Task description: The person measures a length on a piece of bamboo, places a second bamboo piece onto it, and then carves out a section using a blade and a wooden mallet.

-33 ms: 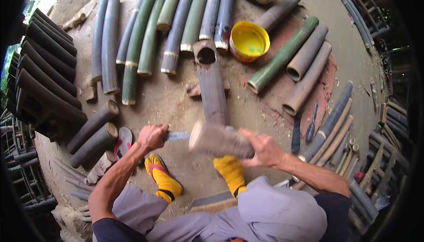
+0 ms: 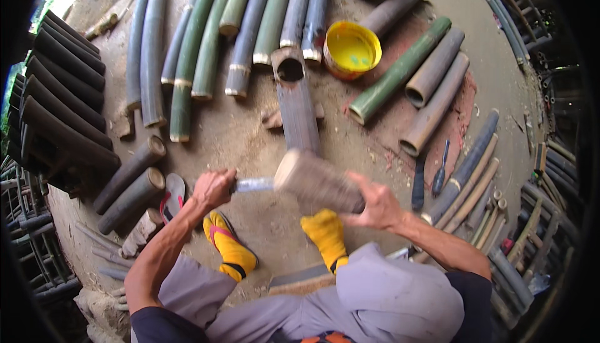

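Note:
My left hand [image 2: 214,188] is closed around the handle of a tool with a flat, shiny metal blade [image 2: 253,185] that points right. In my right hand [image 2: 376,202] is a thick wooden mallet [image 2: 322,183], blurred by motion, its pale broad end toward the blade. The mallet hides the blade's tip and whatever lies under it. Beyond my hands, a dark bamboo tube [image 2: 298,115] with a round hole near its far end stretches away from me. It rests across a small wooden block [image 2: 271,118], and its near end is hidden behind the mallet.
Several green and grey bamboo tubes [image 2: 194,61] lie at the far side. Right of them stand a yellow bucket [image 2: 352,52] and more tubes [image 2: 434,105]. A screwdriver-like tool [image 2: 441,169] lies nearby. Dark bamboo pieces [image 2: 69,102] are stacked at left. My yellow-socked feet [image 2: 230,249] are below my hands.
The mallet in my right hand has moved slightly up and away from me. My left hand keeps its hold on the bladed tool. The whole view has shifted a little.

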